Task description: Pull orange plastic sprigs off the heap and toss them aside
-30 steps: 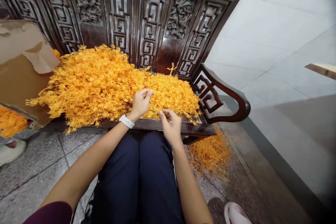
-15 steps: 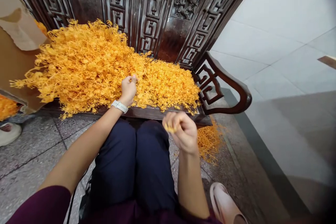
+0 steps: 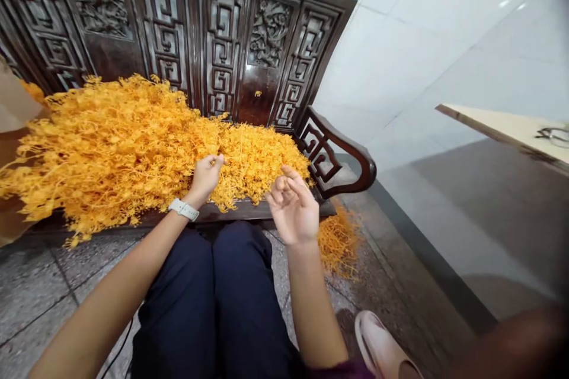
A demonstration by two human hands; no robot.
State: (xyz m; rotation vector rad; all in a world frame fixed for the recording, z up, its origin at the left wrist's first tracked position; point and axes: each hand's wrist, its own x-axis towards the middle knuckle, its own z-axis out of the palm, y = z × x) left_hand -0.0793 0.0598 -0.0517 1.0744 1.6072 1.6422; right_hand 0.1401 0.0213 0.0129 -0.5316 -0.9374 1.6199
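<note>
Over the navy-trousered knees [image 3: 213, 284], I have the left hand [image 3: 205, 177] curled into the dried orange sprigs [image 3: 133, 148], any pinch unclear, the right hand [image 3: 291, 210] open just beside them, and the dark carved wooden bench [image 3: 240, 212] beneath, its fretwork backrest [image 3: 222, 53] beyond.

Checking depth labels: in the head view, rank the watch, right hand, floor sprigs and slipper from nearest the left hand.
Left hand:
1. White watch, on its wrist
2. Right hand, beside it
3. Orange sprigs, on the floor
4. Pink slipper, lower right

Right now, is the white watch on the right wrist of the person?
No, the white watch sits on the left wrist, and the right wrist shows bare.
</note>
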